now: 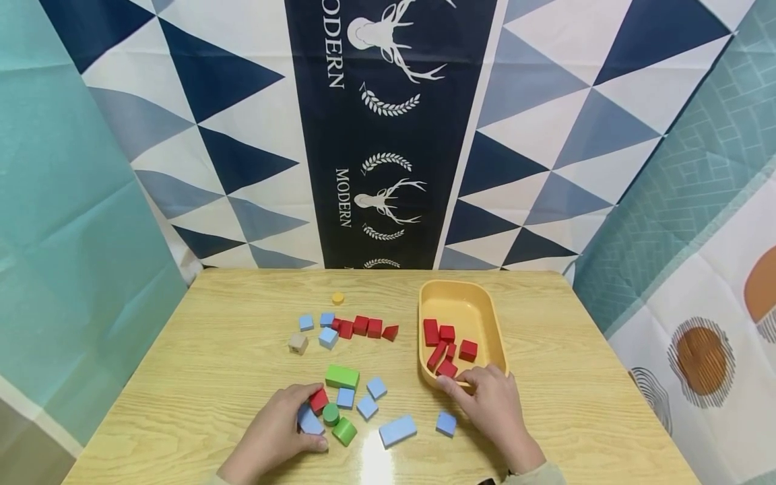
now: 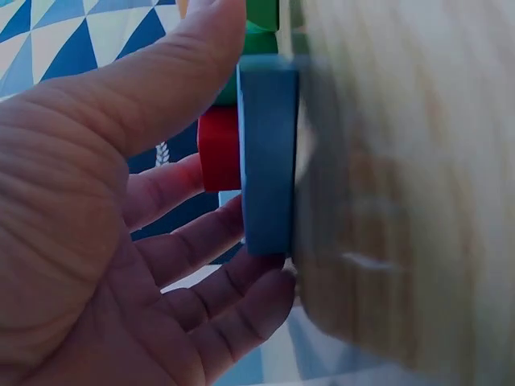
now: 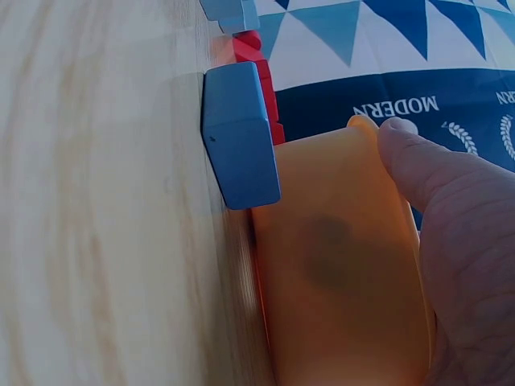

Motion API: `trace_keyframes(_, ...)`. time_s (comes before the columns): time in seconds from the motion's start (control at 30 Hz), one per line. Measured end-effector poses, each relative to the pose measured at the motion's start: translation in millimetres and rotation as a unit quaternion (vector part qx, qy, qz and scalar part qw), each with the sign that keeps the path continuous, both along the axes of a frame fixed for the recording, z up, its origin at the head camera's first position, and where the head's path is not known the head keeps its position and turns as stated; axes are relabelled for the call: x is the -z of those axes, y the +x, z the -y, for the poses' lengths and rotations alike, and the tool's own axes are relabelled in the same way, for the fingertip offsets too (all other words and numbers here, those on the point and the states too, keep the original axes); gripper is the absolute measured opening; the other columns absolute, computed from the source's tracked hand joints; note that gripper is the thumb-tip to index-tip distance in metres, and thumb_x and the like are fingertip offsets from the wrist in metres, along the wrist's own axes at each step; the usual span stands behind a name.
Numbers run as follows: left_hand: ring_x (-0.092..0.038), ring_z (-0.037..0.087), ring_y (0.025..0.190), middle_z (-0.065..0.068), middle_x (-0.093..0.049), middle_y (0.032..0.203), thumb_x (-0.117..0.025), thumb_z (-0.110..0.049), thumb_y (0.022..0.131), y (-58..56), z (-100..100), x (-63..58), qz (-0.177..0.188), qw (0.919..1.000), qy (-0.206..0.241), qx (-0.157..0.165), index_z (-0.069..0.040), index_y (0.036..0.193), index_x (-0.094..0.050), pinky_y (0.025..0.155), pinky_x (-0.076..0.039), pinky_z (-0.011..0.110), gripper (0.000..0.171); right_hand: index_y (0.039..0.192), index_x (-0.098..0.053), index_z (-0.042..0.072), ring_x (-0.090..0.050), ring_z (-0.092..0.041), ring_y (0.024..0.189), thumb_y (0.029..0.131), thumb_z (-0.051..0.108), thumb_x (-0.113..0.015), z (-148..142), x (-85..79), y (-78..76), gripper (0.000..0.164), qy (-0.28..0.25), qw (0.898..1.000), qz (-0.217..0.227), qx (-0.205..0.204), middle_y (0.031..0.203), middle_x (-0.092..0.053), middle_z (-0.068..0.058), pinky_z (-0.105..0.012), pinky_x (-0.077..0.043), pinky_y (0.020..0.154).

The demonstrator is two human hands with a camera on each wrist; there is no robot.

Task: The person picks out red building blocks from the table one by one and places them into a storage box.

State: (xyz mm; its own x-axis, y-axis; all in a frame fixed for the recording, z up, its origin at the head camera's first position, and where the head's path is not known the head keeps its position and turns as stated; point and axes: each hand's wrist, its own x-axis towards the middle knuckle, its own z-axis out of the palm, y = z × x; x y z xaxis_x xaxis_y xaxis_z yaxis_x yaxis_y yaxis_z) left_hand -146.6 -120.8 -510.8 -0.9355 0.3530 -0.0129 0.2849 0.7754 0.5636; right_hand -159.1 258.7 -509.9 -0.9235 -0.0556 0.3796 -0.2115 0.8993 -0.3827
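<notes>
My left hand (image 1: 280, 424) spreads around a blue block (image 1: 310, 420) at the front left of the table. Its index fingertip is right at a red block (image 1: 318, 401). In the left wrist view the red block (image 2: 219, 149) stands beside the long blue block (image 2: 269, 157), with the fingers bent behind both and the thumb above. My right hand (image 1: 494, 407) grips the near rim of a yellow plastic box (image 1: 463, 288); in the right wrist view its thumb (image 3: 410, 153) lies at the rim. Several red blocks (image 1: 430, 333) lie inside the box.
Beside the left hand are a green cylinder (image 1: 331, 414), a green arched block (image 1: 344, 432) and a green oblong block (image 1: 342, 376). A long blue block (image 1: 398, 431) and a blue cube (image 1: 446, 424) lie nearer the right hand. A row of red blocks (image 1: 360, 326) sits farther back.
</notes>
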Motion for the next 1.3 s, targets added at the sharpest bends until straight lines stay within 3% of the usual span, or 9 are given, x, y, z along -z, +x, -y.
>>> trace_keyframes(0.2,-0.050,0.029,0.114,0.009,-0.058,0.129,-0.084,-0.059,0.064,0.5,-9.6,1.4,-0.017,0.9996,-0.023,0.000,-0.011,0.136,-0.057,0.097,-0.045,0.052,0.091,0.066,-0.071,0.029,-0.048,-0.011,0.072,0.081,0.063,-0.069,-0.6,-0.4,0.0,0.037,0.001,1.000,0.004,0.001,0.077,-0.070,0.010,-0.046,-0.038,0.068)
trace_keyframes(0.33,-0.049,0.029,0.114,0.010,-0.057,0.129,-0.086,-0.053,0.065,0.1,-14.1,1.6,-0.009,0.9999,-0.006,-0.002,-0.009,0.136,-0.057,0.097,-0.045,0.052,0.089,0.068,-0.072,0.028,-0.049,-0.011,0.072,0.081,0.064,-0.068,-0.5,-0.5,-0.2,0.039,0.002,1.000,0.010,0.001,0.078,-0.070,0.010,-0.047,-0.038,0.069)
trace_keyframes(0.57,-0.051,0.025,0.111,0.010,-0.060,0.124,-0.088,-0.044,0.069,-13.2,-26.8,5.8,-0.031,0.9993,0.013,-0.019,-0.006,0.130,-0.060,0.096,-0.047,0.049,0.077,0.069,-0.073,0.027,-0.048,-0.012,0.072,0.082,0.064,-0.068,-1.1,-1.3,-0.1,0.039,0.001,1.000,0.012,0.003,0.077,-0.070,0.009,-0.050,-0.038,0.071)
trace_keyframes(0.8,-0.050,0.015,0.091,-0.003,-0.067,0.108,-0.083,-0.044,0.075,-22.3,-47.0,7.0,-0.076,0.9964,-0.019,0.034,-0.015,0.117,-0.069,0.082,-0.048,0.039,0.053,0.067,-0.071,0.028,-0.048,-0.011,0.071,0.082,0.064,-0.067,-0.3,-0.5,-0.1,0.039,-0.001,1.000,0.009,-0.001,0.076,-0.069,0.011,-0.045,-0.037,0.067)
trace_keyframes(0.93,-0.050,0.013,0.090,-0.008,-0.068,0.105,-0.081,-0.042,0.079,-26.7,-60.6,4.6,-0.113,0.9908,-0.026,0.069,-0.017,0.113,-0.072,0.083,-0.045,0.039,0.043,0.066,-0.071,0.029,-0.048,-0.011,0.071,0.082,0.063,-0.069,0.4,-0.9,-0.2,0.037,-0.001,1.000,0.006,0.000,0.076,-0.069,0.011,-0.047,-0.037,0.068)
trace_keyframes(1.03,-0.050,0.012,0.090,-0.011,-0.068,0.099,-0.081,-0.039,0.079,-31.0,-71.4,-2.4,-0.147,0.9859,-0.029,0.075,-0.019,0.106,-0.074,0.084,-0.043,0.039,0.034,0.065,-0.070,0.030,-0.048,-0.011,0.071,0.081,0.063,-0.069,0.7,-1.1,-0.3,0.036,-0.002,1.000,0.006,-0.002,0.075,-0.069,0.012,-0.045,-0.037,0.067)
trace_keyframes(1.17,-0.051,0.013,0.098,-0.010,-0.069,0.103,-0.081,-0.039,0.080,-41.5,-94.2,-24.6,-0.181,0.9812,-0.015,0.066,-0.020,0.109,-0.073,0.092,-0.042,0.043,0.035,0.066,-0.070,0.030,-0.048,-0.012,0.071,0.081,0.063,-0.069,0.6,-1.5,-0.1,0.036,-0.002,1.000,0.007,-0.002,0.075,-0.068,0.012,-0.044,-0.036,0.067)
trace_keyframes(1.3,-0.051,0.016,0.106,-0.005,-0.067,0.113,-0.077,-0.043,0.084,-58.3,-128.1,-44.1,-0.175,0.9821,0.005,0.070,-0.019,0.120,-0.069,0.099,-0.042,0.046,0.044,0.065,-0.070,0.030,-0.048,-0.012,0.070,0.081,0.064,-0.069,1.4,-0.3,-0.2,0.037,0.000,1.000,0.007,0.002,0.073,-0.068,0.012,-0.043,-0.036,0.065)
